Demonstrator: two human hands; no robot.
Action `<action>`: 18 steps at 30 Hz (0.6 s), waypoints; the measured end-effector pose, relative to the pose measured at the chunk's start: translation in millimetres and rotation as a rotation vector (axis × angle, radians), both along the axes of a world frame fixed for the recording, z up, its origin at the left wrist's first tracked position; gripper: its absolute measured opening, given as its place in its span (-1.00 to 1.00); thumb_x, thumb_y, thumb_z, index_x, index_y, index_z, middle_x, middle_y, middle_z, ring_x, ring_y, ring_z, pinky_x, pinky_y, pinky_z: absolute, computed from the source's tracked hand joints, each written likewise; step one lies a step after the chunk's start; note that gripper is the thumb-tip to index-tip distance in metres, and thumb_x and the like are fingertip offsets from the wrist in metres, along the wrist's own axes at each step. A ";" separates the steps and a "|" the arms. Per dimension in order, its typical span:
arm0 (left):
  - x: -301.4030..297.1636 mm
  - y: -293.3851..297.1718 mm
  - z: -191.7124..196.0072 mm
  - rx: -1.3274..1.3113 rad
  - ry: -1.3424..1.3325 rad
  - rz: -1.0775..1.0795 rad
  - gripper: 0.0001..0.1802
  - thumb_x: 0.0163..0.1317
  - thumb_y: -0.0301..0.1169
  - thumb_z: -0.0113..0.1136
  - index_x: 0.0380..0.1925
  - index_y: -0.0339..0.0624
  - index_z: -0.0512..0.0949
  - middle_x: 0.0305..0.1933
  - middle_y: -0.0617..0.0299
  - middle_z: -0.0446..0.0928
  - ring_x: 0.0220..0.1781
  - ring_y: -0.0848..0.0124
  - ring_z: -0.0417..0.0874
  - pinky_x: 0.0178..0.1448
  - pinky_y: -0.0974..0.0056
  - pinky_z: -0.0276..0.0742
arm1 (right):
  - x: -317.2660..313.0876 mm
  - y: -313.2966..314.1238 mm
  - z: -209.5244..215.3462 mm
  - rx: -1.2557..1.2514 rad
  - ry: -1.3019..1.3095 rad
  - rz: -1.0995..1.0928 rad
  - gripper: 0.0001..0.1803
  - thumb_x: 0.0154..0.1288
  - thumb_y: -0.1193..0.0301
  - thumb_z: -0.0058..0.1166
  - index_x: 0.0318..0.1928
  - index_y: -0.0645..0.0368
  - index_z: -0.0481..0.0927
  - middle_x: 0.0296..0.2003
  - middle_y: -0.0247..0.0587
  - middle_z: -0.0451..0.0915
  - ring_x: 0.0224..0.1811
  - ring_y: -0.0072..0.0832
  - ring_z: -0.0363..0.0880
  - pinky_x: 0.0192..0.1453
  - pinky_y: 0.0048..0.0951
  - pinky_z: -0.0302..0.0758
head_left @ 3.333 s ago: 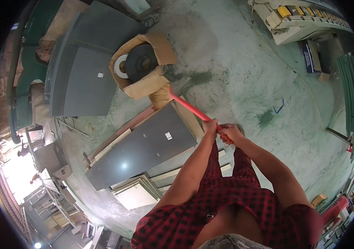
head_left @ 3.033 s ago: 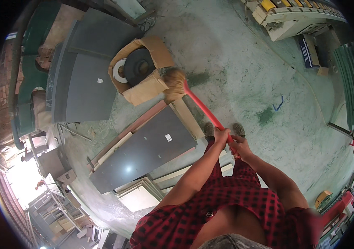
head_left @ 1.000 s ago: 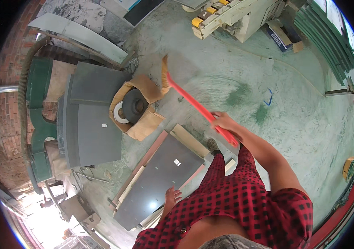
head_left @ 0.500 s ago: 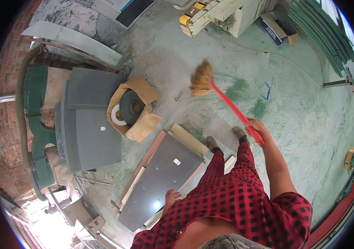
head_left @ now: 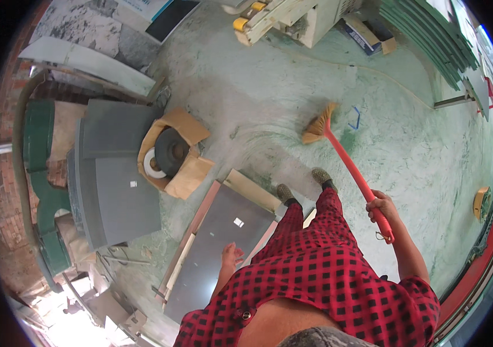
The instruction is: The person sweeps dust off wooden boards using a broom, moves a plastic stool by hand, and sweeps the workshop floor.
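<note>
Pale green floor (head_left: 246, 75) spreads around the person's shoes (head_left: 323, 177), with a cardboard box (head_left: 191, 178) holding two discs (head_left: 165, 147) at left. Clamped in the right hand (head_left: 382, 205) by its red handle (head_left: 363, 185), the broom (head_left: 347, 161) slants forward so that its straw bristles (head_left: 319, 126) lie ahead of the shoes, near a bent blue strip (head_left: 358, 120); the left hand (head_left: 231, 256), fingers (head_left: 238, 253) loosely parted, hangs above a grey panel (head_left: 223, 224).

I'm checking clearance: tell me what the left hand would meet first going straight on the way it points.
Probably the dark grey panel: the left hand points across it in the picture. Its height above the panel is unclear, so it might pass over without touching.
</note>
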State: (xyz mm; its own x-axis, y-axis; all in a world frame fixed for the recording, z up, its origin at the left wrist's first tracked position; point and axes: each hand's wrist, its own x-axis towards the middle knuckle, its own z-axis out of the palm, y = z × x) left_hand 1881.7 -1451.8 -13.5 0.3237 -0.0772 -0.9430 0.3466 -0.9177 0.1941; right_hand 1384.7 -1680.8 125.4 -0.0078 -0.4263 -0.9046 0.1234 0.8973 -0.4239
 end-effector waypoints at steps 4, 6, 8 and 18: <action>9.2 16.4 -2.5 -0.004 -0.010 0.032 -0.50 0.14 -0.06 0.01 0.03 -0.02 0.24 -0.22 0.11 0.45 -0.24 0.23 0.55 -0.29 0.06 0.47 | 28.7 -2.9 36.3 -0.006 -0.008 0.120 -0.28 -0.23 0.60 0.00 0.12 0.20 0.28 -0.63 -0.20 0.44 -0.78 -0.51 0.38 -0.73 -0.50 0.34; 8.4 20.9 3.2 -0.004 -0.012 0.036 -0.50 0.14 -0.06 0.00 0.03 -0.02 0.24 -0.20 0.10 0.46 -0.24 0.22 0.56 -0.29 0.07 0.47 | 46.2 -10.2 29.6 -0.014 -0.054 0.205 -0.30 -0.23 0.60 0.00 0.11 0.19 0.29 -0.63 -0.21 0.44 -0.77 -0.52 0.38 -0.73 -0.50 0.33; 9.0 29.0 10.0 -0.005 -0.021 0.040 -0.51 0.15 -0.07 0.00 0.02 -0.03 0.24 -0.18 0.09 0.46 -0.24 0.22 0.56 -0.29 0.07 0.47 | 72.0 -22.7 12.7 -0.055 -0.131 0.347 -0.33 -0.21 0.59 0.00 0.10 0.19 0.33 -0.62 -0.23 0.44 -0.76 -0.53 0.38 -0.72 -0.51 0.32; 7.5 55.5 40.7 0.008 -0.084 0.051 -0.50 0.20 -0.10 -0.11 0.08 -0.08 0.20 -0.09 0.03 0.43 -0.15 0.21 0.53 -0.25 0.15 0.47 | 218.8 -66.2 -157.9 -0.063 -0.267 0.723 -0.58 -0.14 0.46 0.08 -0.14 0.23 0.52 -0.67 -0.22 0.45 -0.75 -0.49 0.40 -0.71 -0.47 0.33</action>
